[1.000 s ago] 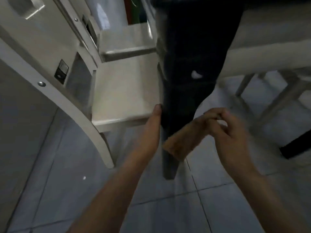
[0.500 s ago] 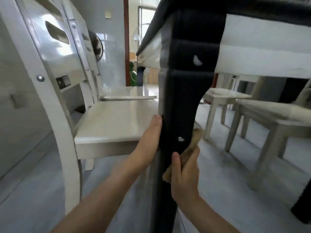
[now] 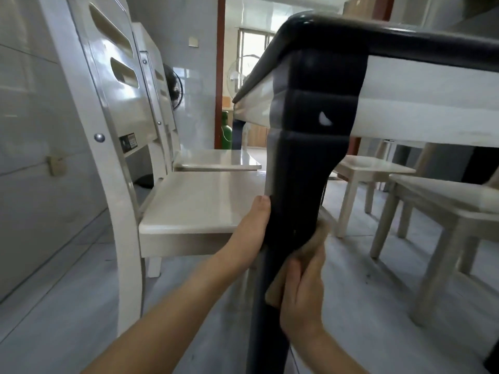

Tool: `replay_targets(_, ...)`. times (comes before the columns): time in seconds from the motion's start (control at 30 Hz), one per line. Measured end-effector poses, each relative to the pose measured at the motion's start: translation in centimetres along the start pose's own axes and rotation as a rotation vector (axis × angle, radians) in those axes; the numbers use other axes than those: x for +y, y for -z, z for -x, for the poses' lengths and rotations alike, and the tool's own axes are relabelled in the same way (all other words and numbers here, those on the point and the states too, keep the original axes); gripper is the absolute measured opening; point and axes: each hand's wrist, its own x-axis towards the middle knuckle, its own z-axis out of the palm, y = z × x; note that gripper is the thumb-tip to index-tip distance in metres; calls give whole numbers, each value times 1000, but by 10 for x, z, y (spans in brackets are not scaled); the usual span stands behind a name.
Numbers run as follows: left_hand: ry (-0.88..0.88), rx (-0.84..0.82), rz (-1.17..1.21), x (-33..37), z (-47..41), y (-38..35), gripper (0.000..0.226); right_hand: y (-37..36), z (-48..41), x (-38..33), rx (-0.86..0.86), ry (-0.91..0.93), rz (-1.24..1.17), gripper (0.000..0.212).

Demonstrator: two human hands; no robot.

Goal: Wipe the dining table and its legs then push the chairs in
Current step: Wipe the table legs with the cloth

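Your right hand [image 3: 302,290] sits at lower centre of the frame, its grip pressed together on a tan cloth [image 3: 310,247], thumb lying along the near side and the cloth flattened against the right face of the dark table leg [image 3: 297,184]. The cloth runs up from your palm and wraps a little around the leg where it narrows. Your left hand [image 3: 251,230] is just left of that, fingers hidden behind the leg and the thumb laid flat up its left edge, so the grip looks wrapped around the leg, though you cannot see the far side. Both forearms come in from the bottom edge. The leg rises through the middle of the frame to the dark rounded corner of the dining surface [image 3: 405,39] in the upper right, with a pale apron panel beneath the dark rim and a small white chip on the leg's upper block. To the left of the leg stands a white chair [image 3: 194,206], its seat just beside your left hand and its tall back filling the upper left; a second chair of the same kind stands behind it. More pale chairs [image 3: 445,211] stand at the right, under the surface. The floor [image 3: 67,306] is grey tile.
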Motion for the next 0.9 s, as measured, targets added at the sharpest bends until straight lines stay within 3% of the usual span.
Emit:
replay_targets(0.1,-94,1,-39,-9,3,-2,53,-6,36,26,14,-113,83,60)
replay_targets(0.2,-297,-30,-253,-19,6,0,61,1,4,-3,27,64,-14,49)
replay_targets(0.3,-394,9,-358,-15,4,7,61,9,-53,-53,165,211,-53,33)
replay_targets(0.4,-442,45,-385,-12,0,12,54,4,-75,-71,275,277,-32,39)
replay_targets(0.47,-429,28,-392,-13,-1,16,48,-1,-53,-51,259,282,33,47)
replay_targets(0.53,-407,-17,-395,-11,-3,20,46,-3,-10,-9,136,166,115,57)
replay_targets(0.63,-376,-46,-374,-11,-4,23,52,-6,45,31,-56,-214,181,66)
replay_targets(0.67,-382,-47,-356,-12,-5,23,50,-6,47,31,-69,-238,186,70)
replay_targets(0.9,-312,2,11,-21,-12,10,20,5,-63,-71,291,240,-89,18)
